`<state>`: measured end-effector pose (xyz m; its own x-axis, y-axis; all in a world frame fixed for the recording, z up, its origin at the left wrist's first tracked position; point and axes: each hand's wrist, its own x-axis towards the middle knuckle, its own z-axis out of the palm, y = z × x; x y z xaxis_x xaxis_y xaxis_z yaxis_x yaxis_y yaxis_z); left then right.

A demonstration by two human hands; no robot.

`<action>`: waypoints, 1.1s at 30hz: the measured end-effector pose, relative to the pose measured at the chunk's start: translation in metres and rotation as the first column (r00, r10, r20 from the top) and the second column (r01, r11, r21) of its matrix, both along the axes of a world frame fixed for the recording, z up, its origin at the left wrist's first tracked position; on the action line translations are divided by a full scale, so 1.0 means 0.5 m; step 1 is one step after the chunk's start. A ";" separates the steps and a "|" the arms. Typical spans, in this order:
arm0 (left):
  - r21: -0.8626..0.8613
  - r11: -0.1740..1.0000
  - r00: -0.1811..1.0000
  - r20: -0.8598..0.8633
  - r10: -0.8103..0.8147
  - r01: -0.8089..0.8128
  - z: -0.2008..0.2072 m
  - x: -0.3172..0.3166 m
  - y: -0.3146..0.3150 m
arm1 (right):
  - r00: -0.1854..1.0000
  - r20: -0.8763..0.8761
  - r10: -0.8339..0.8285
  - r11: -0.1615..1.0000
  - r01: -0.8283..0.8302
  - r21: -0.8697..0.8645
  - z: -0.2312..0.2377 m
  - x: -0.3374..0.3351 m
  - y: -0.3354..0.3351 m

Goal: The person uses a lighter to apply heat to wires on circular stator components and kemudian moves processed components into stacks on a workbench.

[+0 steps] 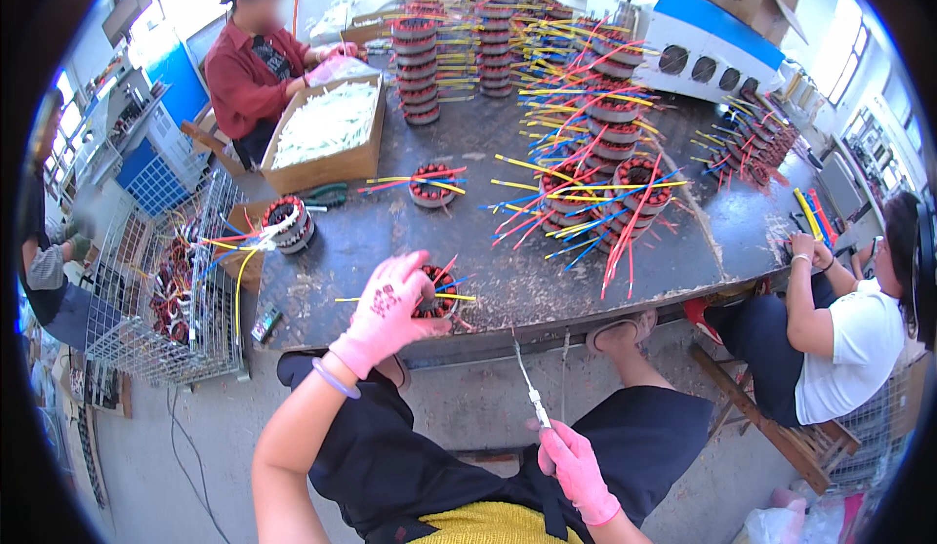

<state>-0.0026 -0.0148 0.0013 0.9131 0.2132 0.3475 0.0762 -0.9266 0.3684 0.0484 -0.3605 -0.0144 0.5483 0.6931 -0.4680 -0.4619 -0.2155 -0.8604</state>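
Dark workbench (586, 251); left hand (388, 312) fingers clasped over a wired stator (436, 292), right hand (576, 468) fingers clenched around scissors (532, 396).

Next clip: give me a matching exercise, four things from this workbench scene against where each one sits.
Things:
1. left hand
2. right hand
3. cardboard box of white pieces
4. wire basket

Places:
A. beside the bench's left end, holding wound stators
B. on a stator at the bench's near edge
C. above the lap, holding a thin metal tool
D. on the bench's far left, before a person in a red shirt

Pairs: 1-B, 2-C, 3-D, 4-A
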 end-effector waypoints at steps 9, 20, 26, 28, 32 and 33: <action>-0.035 0.994 0.988 -0.120 0.094 -0.099 -0.012 0.025 -0.010 | 0.998 0.026 0.053 0.996 -0.051 -0.067 -0.009 -0.001 0.030; 0.031 0.991 0.977 -0.167 0.133 -0.130 -0.033 0.037 -0.022 | 1.000 0.019 0.010 0.996 -0.009 -0.090 0.001 -0.001 0.028; -0.034 0.997 0.954 -0.291 -0.071 0.063 0.018 -0.003 0.044 | 1.000 0.016 -0.020 0.999 0.021 -0.035 0.007 0.008 0.014; 0.021 0.975 0.947 -0.246 -0.208 0.220 0.024 -0.020 0.070 | 1.000 -0.003 -0.030 1.000 0.030 -0.007 0.012 0.006 0.019; 0.127 0.990 0.994 -0.081 0.073 -0.063 0.064 -0.089 0.033 | 0.999 0.030 -0.035 0.999 0.035 -0.003 0.019 0.003 0.010; 0.106 0.981 0.986 0.035 0.162 -0.165 0.058 -0.103 0.010 | 0.998 0.040 -0.055 0.998 0.056 -0.016 0.017 0.001 0.008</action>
<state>-0.0540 -0.0100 0.0304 0.8596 0.3185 0.3995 0.2214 -0.9369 0.2705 0.0490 -0.3566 -0.0056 0.6044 0.6529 -0.4565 -0.4389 -0.2053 -0.8748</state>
